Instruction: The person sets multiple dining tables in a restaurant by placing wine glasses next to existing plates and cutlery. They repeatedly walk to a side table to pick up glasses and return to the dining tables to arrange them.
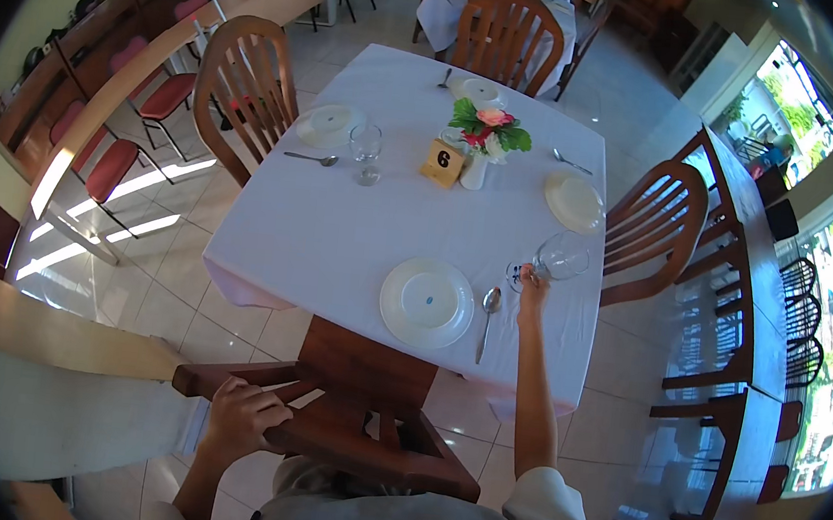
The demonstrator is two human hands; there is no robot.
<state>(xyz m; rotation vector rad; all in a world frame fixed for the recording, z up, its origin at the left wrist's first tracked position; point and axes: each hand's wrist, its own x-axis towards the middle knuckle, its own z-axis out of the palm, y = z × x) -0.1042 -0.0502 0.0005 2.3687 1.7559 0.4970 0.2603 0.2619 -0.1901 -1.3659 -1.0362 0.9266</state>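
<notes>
My right hand (533,282) reaches over the white-clothed table (298,241) and grips a clear stemmed glass (564,257) low on its stem. The bowl leans toward the table's right edge; I cannot tell whether the foot touches the cloth. Left of that hand lie a metal spoon (487,323) and a white plate (427,302) by the near edge. My left hand (245,415) rests over the top rail of a dark wooden chair (368,454), which stands between me and the table with its seat partly under the table edge.
Mid-table stand a flower vase (474,171) and a numbered wooden sign (442,162). Another glass (366,146), a left plate (329,125), a right plate (574,202) and a far plate (480,92) share the cloth. Wooden chairs flank it at left (246,93), right (656,230) and far side (509,39).
</notes>
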